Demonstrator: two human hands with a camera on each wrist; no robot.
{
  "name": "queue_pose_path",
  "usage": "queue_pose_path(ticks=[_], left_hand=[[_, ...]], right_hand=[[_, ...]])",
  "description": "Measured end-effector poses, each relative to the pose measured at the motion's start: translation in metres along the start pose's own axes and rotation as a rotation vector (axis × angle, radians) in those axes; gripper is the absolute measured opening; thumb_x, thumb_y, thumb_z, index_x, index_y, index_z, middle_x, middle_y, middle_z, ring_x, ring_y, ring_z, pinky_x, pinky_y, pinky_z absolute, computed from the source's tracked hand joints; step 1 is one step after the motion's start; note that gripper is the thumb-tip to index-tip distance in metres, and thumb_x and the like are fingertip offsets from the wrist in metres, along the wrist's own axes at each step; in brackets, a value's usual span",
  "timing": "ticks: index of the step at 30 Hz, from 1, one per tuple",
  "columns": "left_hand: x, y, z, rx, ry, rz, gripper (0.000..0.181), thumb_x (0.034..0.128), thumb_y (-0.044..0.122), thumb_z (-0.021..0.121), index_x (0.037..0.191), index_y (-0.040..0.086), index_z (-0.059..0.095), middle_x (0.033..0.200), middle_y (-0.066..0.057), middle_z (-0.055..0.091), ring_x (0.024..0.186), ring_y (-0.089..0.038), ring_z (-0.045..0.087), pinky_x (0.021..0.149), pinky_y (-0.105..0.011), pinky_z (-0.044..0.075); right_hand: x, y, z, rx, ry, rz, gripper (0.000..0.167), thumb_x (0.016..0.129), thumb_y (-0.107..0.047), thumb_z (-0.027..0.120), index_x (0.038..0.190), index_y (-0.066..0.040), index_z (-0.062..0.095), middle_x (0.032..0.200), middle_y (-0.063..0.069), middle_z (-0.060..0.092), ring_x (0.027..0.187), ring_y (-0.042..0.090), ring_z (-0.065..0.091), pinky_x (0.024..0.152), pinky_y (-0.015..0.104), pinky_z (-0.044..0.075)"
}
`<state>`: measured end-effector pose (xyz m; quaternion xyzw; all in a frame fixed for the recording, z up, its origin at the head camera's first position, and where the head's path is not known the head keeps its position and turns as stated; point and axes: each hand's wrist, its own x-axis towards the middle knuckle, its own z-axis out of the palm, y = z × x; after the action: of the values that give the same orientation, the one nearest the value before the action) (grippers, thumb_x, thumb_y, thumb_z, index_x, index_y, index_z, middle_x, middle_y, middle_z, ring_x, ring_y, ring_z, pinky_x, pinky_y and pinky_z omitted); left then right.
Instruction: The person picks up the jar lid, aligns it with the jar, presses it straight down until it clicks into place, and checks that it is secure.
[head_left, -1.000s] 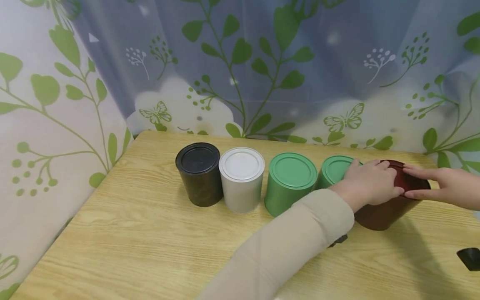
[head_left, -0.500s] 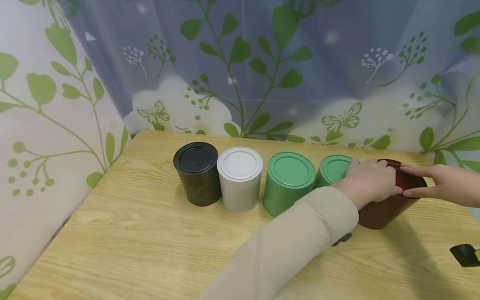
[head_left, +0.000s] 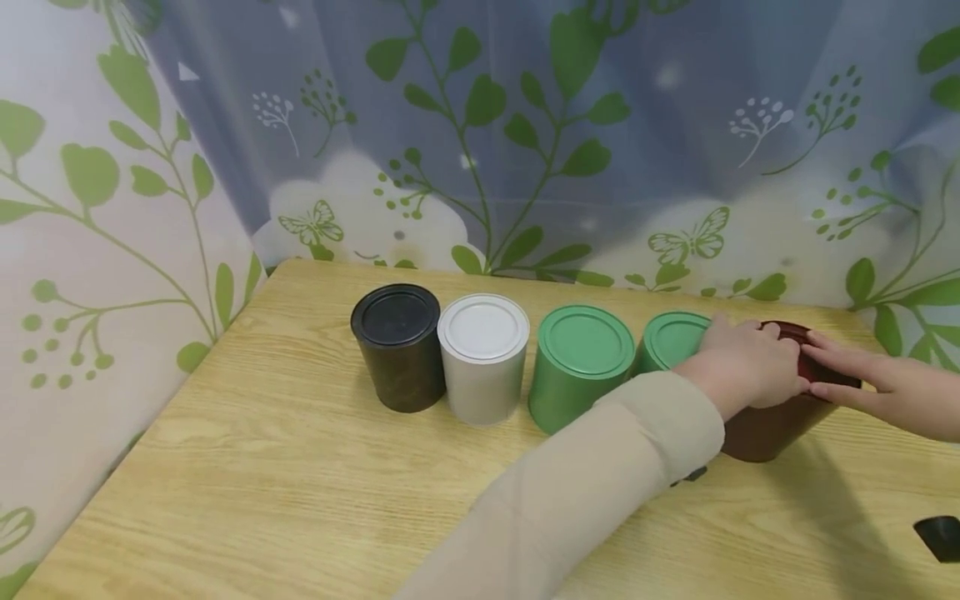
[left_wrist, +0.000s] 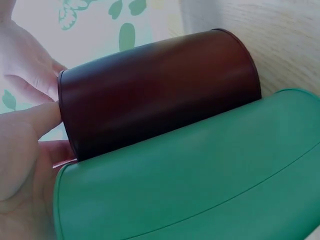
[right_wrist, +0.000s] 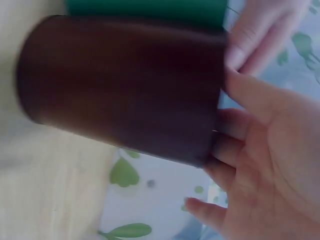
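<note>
A dark red can (head_left: 765, 425) with a round lid stands at the right end of a row. My left hand (head_left: 742, 367) reaches across in a beige sleeve, fingers on the lid of this can and thumb at its rim. From the right, my right hand (head_left: 892, 387) touches the same lid with outstretched fingers and thumb; in the right wrist view, several fingertips (right_wrist: 227, 150) meet the can's top end. A green can (head_left: 671, 337) adjoins the dark red can, partly covered by my left hand. In the left wrist view, the green can (left_wrist: 190, 180) lies alongside the dark red can (left_wrist: 160, 90).
Another green can (head_left: 585, 346), a white can (head_left: 483, 358) and a black can (head_left: 397, 350) continue the row leftward on the wooden table (head_left: 262, 492). A leaf-patterned curtain (head_left: 510, 150) hangs behind. A small black object (head_left: 937, 537) shows at the right edge.
My left hand has shifted slightly right across the lid. My right hand stays at the lid's right side with little movement. The cans stand where they were.
</note>
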<state>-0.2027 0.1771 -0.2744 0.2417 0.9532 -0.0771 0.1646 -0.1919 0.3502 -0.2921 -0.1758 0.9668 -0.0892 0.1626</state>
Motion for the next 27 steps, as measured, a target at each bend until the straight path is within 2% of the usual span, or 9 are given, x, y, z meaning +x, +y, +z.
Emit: queue_pose_path(ticks=[2,4,8,13,16,20,24,27], left_hand=[[-0.001,0.002,0.004,0.013,0.004,-0.002,0.048,0.0907,0.065,0.021,0.137,0.058,0.012,0.144,0.034,0.002,0.135,0.007,-0.003,0.112,-0.032,0.000],[-0.001,0.004,0.008,0.044,0.010,-0.006,0.047,0.0915,0.064,0.019,0.137,0.057,0.010,0.145,0.032,-0.002,0.135,0.005,-0.007,0.112,-0.032,-0.002],[0.000,0.009,0.017,0.096,0.028,-0.023,0.047,0.0932,0.062,0.016,0.138,0.054,0.005,0.146,0.029,-0.007,0.135,0.003,-0.011,0.112,-0.034,-0.003],[0.000,0.013,0.025,0.071,0.057,-0.040,0.050,0.0945,0.061,0.015,0.141,0.050,0.000,0.146,0.028,-0.008,0.135,0.003,-0.011,0.112,-0.035,-0.004],[-0.001,0.017,0.029,0.110,0.079,-0.056,0.052,0.0955,0.060,0.016,0.143,0.046,-0.001,0.147,0.026,-0.007,0.135,0.001,-0.011,0.112,-0.037,-0.004],[-0.004,0.018,0.030,0.132,0.111,-0.079,0.053,0.0962,0.058,0.016,0.144,0.043,-0.001,0.149,0.023,-0.005,0.136,-0.001,-0.010,0.112,-0.039,-0.003],[-0.004,0.014,0.029,0.077,0.126,-0.085,0.054,0.0952,0.060,0.016,0.144,0.045,0.001,0.148,0.025,-0.004,0.136,0.001,-0.009,0.112,-0.037,-0.001],[-0.004,0.015,0.030,0.069,0.125,-0.087,0.054,0.0948,0.061,0.018,0.144,0.046,0.001,0.148,0.026,-0.004,0.136,0.001,-0.009,0.112,-0.038,-0.001]], right_hand=[[-0.003,-0.001,0.008,0.091,-0.003,-0.022,0.067,0.101,-0.032,0.040,0.142,0.013,0.012,0.144,0.038,0.000,0.129,0.056,0.000,0.097,0.070,0.008],[-0.005,-0.003,0.015,0.137,0.005,-0.030,0.065,0.103,-0.030,0.035,0.143,0.012,0.007,0.145,0.036,-0.008,0.131,0.051,-0.011,0.096,0.070,-0.008],[-0.009,-0.007,0.026,0.029,0.069,-0.022,0.061,0.104,-0.030,0.030,0.144,0.009,0.006,0.146,0.033,-0.007,0.133,0.048,-0.010,0.093,0.069,-0.018],[-0.014,-0.009,0.037,-0.072,0.147,-0.020,0.059,0.104,-0.028,0.029,0.145,0.008,0.006,0.148,0.029,-0.004,0.135,0.043,-0.008,0.098,0.062,-0.020],[-0.015,-0.009,0.039,-0.084,0.160,-0.014,0.060,0.104,-0.029,0.027,0.145,0.006,0.002,0.149,0.026,-0.007,0.136,0.040,-0.011,0.098,0.060,-0.022],[-0.014,-0.016,0.036,-0.089,0.173,-0.010,0.059,0.104,-0.029,0.026,0.145,0.008,0.002,0.148,0.028,-0.007,0.136,0.041,-0.011,0.098,0.063,-0.018],[-0.013,-0.022,0.033,-0.098,0.184,-0.009,0.058,0.105,-0.028,0.024,0.143,0.011,0.002,0.147,0.030,-0.007,0.136,0.041,-0.012,0.098,0.067,-0.012],[-0.013,-0.020,0.036,-0.086,0.199,-0.019,0.058,0.105,-0.026,0.024,0.143,0.011,0.002,0.148,0.030,-0.007,0.136,0.038,-0.014,0.098,0.069,-0.010]])
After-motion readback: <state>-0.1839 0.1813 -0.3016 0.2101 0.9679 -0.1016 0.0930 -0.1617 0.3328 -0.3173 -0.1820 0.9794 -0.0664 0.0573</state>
